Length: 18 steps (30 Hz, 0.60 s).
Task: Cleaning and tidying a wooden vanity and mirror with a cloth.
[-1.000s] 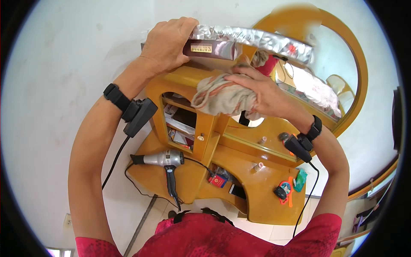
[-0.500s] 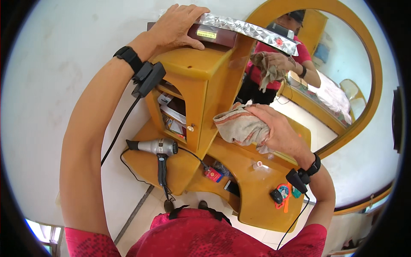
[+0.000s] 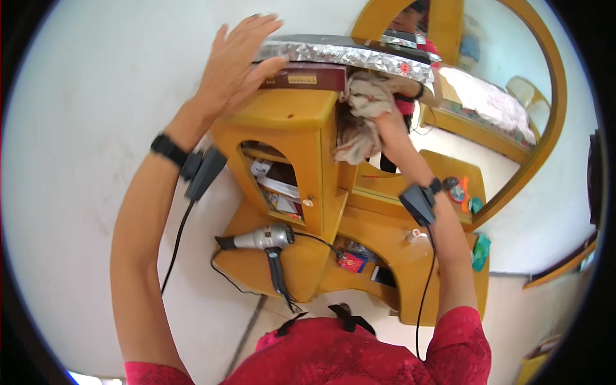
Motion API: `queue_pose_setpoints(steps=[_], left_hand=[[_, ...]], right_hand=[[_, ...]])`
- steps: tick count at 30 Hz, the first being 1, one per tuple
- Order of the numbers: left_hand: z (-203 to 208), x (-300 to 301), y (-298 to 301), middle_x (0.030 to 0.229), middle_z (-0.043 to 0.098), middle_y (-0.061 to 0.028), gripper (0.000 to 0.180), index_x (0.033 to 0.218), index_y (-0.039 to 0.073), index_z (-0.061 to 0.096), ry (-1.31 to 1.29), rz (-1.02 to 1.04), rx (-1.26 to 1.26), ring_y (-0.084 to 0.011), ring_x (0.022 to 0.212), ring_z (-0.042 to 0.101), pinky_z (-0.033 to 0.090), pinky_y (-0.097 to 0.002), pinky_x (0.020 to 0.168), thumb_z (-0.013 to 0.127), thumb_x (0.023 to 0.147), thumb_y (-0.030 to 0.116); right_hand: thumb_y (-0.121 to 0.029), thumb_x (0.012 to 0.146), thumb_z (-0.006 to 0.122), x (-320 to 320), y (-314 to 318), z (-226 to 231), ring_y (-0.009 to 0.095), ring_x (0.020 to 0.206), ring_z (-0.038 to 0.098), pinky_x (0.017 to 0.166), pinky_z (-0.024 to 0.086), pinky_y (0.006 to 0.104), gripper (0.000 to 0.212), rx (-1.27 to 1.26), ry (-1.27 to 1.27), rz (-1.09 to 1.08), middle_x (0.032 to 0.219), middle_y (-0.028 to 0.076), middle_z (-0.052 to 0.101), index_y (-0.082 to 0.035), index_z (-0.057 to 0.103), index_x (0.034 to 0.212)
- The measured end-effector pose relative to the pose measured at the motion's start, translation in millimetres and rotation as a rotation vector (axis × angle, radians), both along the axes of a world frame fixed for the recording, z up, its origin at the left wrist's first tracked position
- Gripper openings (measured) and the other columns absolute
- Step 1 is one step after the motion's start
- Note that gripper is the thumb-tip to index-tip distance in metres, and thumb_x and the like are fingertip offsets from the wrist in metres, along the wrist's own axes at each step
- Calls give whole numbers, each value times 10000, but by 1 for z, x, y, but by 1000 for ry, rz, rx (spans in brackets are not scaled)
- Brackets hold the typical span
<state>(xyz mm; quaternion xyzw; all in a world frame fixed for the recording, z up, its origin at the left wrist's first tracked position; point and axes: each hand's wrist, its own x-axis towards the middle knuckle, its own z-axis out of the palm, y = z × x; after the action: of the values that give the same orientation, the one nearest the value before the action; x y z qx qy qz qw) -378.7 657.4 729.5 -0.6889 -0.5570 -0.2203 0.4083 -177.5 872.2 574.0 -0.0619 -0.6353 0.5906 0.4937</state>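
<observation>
The left hand (image 3: 236,67), fingers spread, is at the left end of the boxes (image 3: 350,55) atop the cabinet (image 3: 313,151); contact is unclear. The right hand (image 3: 393,131) clasps a bunched cloth (image 3: 368,99) beside the cabinet, before the mirror (image 3: 557,83).

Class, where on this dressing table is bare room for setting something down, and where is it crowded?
Bare tabletop lies between the cabinet and the pale container, behind the open niche. Another sits between the hair dryer's handle and the niche. Crowded: the niche, holding a phone and red packet; and the cabinet top, where boxes leave just a front strip.
</observation>
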Motion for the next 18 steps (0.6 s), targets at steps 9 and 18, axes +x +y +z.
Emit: queue_pose_setpoints(steps=[9, 18], left_hand=[[-37, -39, -21, 1562, 339, -57, 561, 1445, 185, 450, -30, 30, -35, -291, 1460, 252, 64, -538, 1185, 390, 994, 514], [-42, -49, -16, 1523, 399, -83, 484, 1377, 168, 521, 47, 5, 104, -298, 1413, 338, 137, -537, 1166, 510, 963, 417]], right_hand=[[-185, 954, 530, -22, -124, -107, 232, 1158, 532, 991, 424, 353, 415, 138, 69, -68, 1248, 128, 550, -31, 452, 1331], [-221, 968, 530, -12, -111, -74, 226, 1091, 573, 958, 441, 350, 356, -73, -72, -114, 1175, 132, 621, -7, 541, 1252]])
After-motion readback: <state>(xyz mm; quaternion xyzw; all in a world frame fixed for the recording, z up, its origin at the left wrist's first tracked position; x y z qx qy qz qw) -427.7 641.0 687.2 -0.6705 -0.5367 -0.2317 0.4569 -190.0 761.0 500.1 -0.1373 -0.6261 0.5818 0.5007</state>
